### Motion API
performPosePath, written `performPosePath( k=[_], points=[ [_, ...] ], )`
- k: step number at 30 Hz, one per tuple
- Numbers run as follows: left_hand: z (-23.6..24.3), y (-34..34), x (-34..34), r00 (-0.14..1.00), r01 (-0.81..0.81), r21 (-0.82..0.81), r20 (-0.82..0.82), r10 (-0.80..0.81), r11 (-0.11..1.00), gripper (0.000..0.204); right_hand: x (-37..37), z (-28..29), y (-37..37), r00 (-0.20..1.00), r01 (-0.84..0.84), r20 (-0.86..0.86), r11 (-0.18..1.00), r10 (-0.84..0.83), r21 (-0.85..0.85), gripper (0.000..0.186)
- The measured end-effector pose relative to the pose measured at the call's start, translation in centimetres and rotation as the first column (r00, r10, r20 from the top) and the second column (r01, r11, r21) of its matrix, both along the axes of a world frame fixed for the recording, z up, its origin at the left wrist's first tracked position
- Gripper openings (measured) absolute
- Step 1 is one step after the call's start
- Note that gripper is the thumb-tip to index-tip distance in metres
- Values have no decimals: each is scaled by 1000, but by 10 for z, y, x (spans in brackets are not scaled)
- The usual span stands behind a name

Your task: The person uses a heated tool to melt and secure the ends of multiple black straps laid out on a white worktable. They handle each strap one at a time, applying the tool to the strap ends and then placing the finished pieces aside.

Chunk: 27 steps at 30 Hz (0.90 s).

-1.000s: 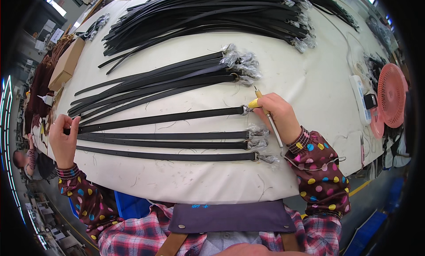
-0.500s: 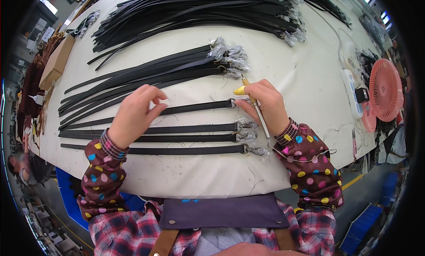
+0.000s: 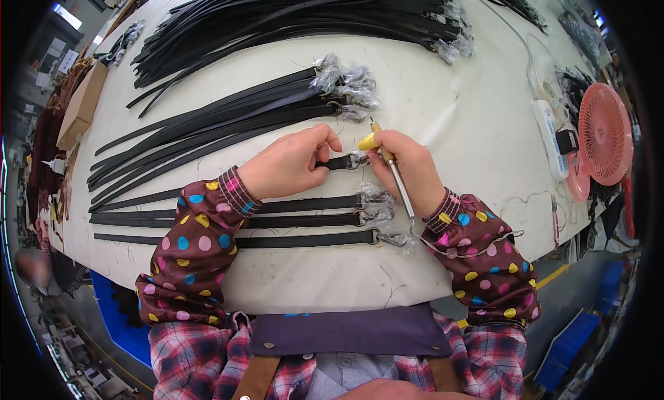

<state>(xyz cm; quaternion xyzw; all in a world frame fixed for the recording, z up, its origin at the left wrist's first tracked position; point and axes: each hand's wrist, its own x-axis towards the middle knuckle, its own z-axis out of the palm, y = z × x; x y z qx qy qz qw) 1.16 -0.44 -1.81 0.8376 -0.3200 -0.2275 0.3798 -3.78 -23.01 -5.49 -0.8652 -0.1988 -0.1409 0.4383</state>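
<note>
My left hand (image 3: 297,163) is closed on a black strap (image 3: 333,163) near its metal fitting (image 3: 354,161), which has clear plastic wrap around it. My right hand (image 3: 407,166) grips a slim metal pen-like tool (image 3: 395,170) with a cord at its lower end, brass tip pointing up; a yellow cover (image 3: 368,141) sits on a finger, and the thumb is at the fitting. Several similar straps (image 3: 311,220) lie below my hands, wrapped fittings at their right ends. A looser group of straps (image 3: 200,126) lies above.
A large pile of black straps (image 3: 290,16) lies at the back. A pink fan (image 3: 605,140), power strip (image 3: 549,137) and cords are at right. A cardboard box (image 3: 81,106) and brown bundles are at left. A person (image 3: 31,268) is beyond the left edge, a blue bin (image 3: 117,317) below.
My left hand has moved from the strap's left end rightward along it to near the fitting. My right hand has shifted slightly left, still holding the tool.
</note>
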Motion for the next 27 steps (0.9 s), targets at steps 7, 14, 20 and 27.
performPosePath(
  k=[7, 14, 20, 27],
  points=[
    [-8, -10, -9, 996, -81, -53, 35, 83, 995, 19, -1, 2, -6, 996, -53, -65, 998, 54, 13, 13],
    [-7, -7, -15, 979, -167, -58, -125, 159, 984, 10, -2, 4, -13, 987, -149, 59, 989, 150, -25, 12],
    [-11, -2, -13, 933, -258, -102, -285, 220, 961, 14, -8, 17, -4, 972, -180, -107, 958, 208, 224, 17],
    [-6, -4, -15, 953, -229, -123, -231, 197, 966, 16, -14, 10, 11, 943, -48, -292, 935, 158, 352, 20]
  ],
)
